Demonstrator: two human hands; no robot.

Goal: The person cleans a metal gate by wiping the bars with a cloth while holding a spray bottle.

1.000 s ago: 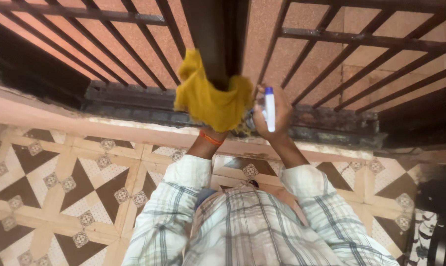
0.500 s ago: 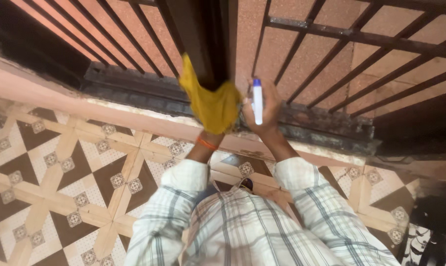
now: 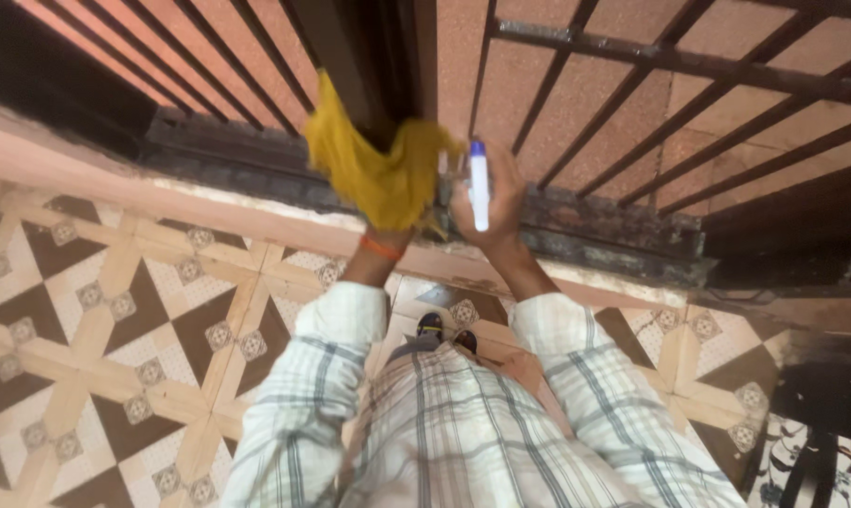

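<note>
Yellow cloth [image 3: 373,174] wraps the dark upright post [image 3: 369,66] of the metal gate, bunched over the left hand [image 3: 388,202], whose fingers grip it from underneath. Just beside it, the right hand [image 3: 496,202] curls closed around a white spray bottle [image 3: 479,193] with a blue cap, above the gate's bottom rail [image 3: 613,235] and the patterned tile floor [image 3: 143,310].

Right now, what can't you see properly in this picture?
Head view only:
- The left hand: covered by the yellow cloth it presses on the dark post.
- The white spray bottle: its lower part sits inside the right hand.
- The cloth's edges: blurred.
- The post's top: cut off by the top edge.
- The feet: mostly hidden by the checked shirt.
</note>
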